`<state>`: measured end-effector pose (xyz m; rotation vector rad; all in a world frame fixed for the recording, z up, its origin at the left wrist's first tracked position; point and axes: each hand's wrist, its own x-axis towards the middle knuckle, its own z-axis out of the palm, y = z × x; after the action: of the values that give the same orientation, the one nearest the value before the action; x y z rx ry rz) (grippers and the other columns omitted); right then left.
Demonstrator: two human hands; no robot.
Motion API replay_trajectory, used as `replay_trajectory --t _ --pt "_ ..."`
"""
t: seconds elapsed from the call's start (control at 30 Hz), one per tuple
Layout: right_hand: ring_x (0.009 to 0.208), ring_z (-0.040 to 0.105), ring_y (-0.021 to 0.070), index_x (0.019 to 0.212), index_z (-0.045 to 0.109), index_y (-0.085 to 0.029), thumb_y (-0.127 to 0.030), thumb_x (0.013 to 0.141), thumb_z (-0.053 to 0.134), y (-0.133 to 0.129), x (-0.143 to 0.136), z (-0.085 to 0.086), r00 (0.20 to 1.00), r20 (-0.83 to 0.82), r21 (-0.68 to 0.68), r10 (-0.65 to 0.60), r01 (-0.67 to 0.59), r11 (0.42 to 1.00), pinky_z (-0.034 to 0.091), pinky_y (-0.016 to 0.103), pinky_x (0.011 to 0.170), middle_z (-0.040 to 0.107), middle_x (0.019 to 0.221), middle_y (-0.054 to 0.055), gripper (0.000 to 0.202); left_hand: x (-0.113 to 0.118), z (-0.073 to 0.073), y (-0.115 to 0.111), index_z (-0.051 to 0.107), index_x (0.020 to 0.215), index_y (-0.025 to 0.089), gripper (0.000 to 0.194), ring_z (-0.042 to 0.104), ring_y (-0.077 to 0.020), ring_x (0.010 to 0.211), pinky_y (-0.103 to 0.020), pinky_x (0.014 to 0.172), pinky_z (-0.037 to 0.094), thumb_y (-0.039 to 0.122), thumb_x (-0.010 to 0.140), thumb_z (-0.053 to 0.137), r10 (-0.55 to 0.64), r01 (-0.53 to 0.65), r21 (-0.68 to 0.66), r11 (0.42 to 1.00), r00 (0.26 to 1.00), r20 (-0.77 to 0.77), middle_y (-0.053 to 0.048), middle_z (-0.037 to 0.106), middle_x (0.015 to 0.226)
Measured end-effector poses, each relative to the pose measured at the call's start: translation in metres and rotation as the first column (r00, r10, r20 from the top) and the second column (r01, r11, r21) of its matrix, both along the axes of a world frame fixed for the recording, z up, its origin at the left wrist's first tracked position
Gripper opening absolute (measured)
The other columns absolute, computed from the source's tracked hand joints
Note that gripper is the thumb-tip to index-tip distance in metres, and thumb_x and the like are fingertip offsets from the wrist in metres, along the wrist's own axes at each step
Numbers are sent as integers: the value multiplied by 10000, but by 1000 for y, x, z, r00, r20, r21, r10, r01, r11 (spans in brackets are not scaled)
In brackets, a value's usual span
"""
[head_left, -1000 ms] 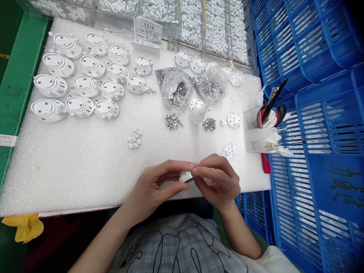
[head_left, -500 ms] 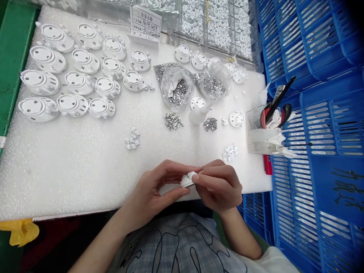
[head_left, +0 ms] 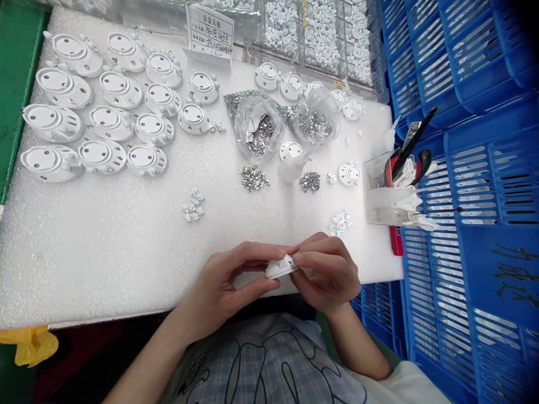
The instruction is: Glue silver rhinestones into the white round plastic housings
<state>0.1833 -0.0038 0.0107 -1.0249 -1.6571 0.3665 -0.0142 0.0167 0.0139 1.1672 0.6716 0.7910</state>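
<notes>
A small white domed piece (head_left: 279,267) is held near the front edge of the white foam board (head_left: 126,247). My left hand (head_left: 236,278) grips its left side between thumb and fingers. My right hand (head_left: 326,269) pinches at its right end, the fingertips pressed against it; whether a smaller part sits between them is hidden. Beyond my hands lie a small pile of white parts (head_left: 194,206), another white pile (head_left: 340,223), and two heaps of tiny silver pieces (head_left: 253,178) (head_left: 310,182).
Rows of white oval pieces (head_left: 113,122) fill the board's back left. Two plastic bags (head_left: 260,132) (head_left: 315,123) and a squeeze bottle (head_left: 291,167) stand mid-board. At the right are a clear holder with pliers (head_left: 379,191) and blue crates (head_left: 484,185). A paper label (head_left: 210,33) stands behind.
My right fingertips have shifted slightly right and up on the white piece, so more of its side shows. The view has moved a little, shifting the board's contents left.
</notes>
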Motion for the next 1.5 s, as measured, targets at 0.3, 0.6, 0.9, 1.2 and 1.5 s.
replay_trajectory --t 0.3,0.6,0.9,1.2,1.5 --pt "681 675 148 1106 703 -224 -88 893 742 2 -1 1 998 -52 13 21 -21 1000 597 297 560 691 837 7 256 1 -1 3 754 1267 310 274 757 -204 1195 -295 1007 615 218 1012 720 -22 17 61 998 996 86 -79 779 1346" --pt "699 668 145 1090 714 -224 -36 853 752 1 -1 1 997 -71 -11 40 -41 999 591 292 566 684 845 5 305 1 -2 1 744 1299 327 330 769 -166 1151 -244 1000 622 181 1004 727 -24 22 17 1000 995 95 -52 780 1348" --pt "684 628 132 1029 728 -216 24 791 759 0 -1 1 988 -141 -59 62 -71 996 570 283 555 646 827 -7 339 0 0 2 723 1326 382 396 757 -107 1142 -178 1028 589 147 1007 718 -52 53 -3 999 994 101 19 777 1349" --pt "682 617 123 1013 723 -235 41 785 748 -2 -1 0 979 -198 -127 55 -81 989 553 278 561 641 833 -12 359 -1 -2 2 688 1372 385 492 747 -109 1116 -151 966 594 163 947 798 -84 81 53 995 995 51 22 780 1292" --pt "695 612 119 989 716 -243 9 816 751 -2 1 1 969 -233 -188 85 -131 973 540 274 575 637 828 -14 308 -1 -4 2 717 1335 335 458 742 -137 1118 -171 908 608 153 927 817 -71 68 108 992 997 26 -28 783 1290"
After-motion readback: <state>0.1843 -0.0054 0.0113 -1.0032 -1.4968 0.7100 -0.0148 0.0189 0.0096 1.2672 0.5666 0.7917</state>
